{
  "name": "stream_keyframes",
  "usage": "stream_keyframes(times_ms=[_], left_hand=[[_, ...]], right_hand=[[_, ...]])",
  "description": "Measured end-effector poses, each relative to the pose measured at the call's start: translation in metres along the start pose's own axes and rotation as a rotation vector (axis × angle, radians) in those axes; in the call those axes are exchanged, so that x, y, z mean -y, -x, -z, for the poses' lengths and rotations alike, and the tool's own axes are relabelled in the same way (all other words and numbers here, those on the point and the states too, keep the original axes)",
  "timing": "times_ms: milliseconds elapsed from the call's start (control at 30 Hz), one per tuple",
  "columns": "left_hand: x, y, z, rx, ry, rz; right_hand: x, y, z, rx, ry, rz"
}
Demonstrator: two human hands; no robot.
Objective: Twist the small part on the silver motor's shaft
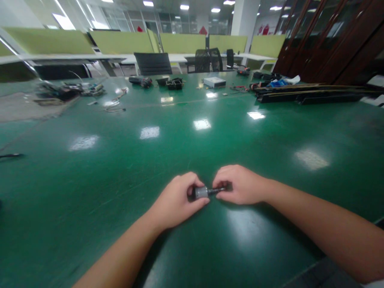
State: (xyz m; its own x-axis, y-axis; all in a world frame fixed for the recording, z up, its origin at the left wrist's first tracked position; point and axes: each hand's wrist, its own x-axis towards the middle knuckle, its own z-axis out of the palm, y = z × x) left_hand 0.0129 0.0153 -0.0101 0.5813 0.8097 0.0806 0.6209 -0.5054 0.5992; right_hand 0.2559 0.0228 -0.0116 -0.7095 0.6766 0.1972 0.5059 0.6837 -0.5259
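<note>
Near the front middle of the green table [168, 156], a small grey-and-black cylindrical part [201, 193] lies between my two hands. Its exact kind is not clear. My left hand [177, 198] is closed around the thicker grey body, thumb on the near side and fingers on the far side. A thin dark stem [213, 191] runs from that body to the right. My right hand [240, 185] pinches the stem's far end between thumb and fingers, which partly hide it. Both hands rest low, close to the tabletop.
Along the far edge lie a black tool-like item [140, 82], black brackets [171, 83] and a silver box [214, 82]. Long dark rails [312, 95] are stacked at the far right. Electronic parts [69, 91] and a pale cable [115, 103] lie far left.
</note>
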Motion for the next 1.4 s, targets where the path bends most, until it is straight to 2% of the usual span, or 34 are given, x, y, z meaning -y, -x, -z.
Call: stream_keyframes(times_ms=[200, 733, 1400], left_hand=[[0.000, 0.001, 0.000, -0.004, 0.000, -0.002], [0.005, 0.005, 0.000, 0.000, -0.002, -0.013], [0.003, 0.003, 0.001, -0.003, 0.019, -0.004]], right_hand=[[-0.001, 0.001, 0.003, 0.006, 0.002, -0.041], [-0.010, 0.011, 0.027, 0.151, 0.027, -0.143], [-0.006, 0.005, 0.017, 0.103, -0.022, -0.060]])
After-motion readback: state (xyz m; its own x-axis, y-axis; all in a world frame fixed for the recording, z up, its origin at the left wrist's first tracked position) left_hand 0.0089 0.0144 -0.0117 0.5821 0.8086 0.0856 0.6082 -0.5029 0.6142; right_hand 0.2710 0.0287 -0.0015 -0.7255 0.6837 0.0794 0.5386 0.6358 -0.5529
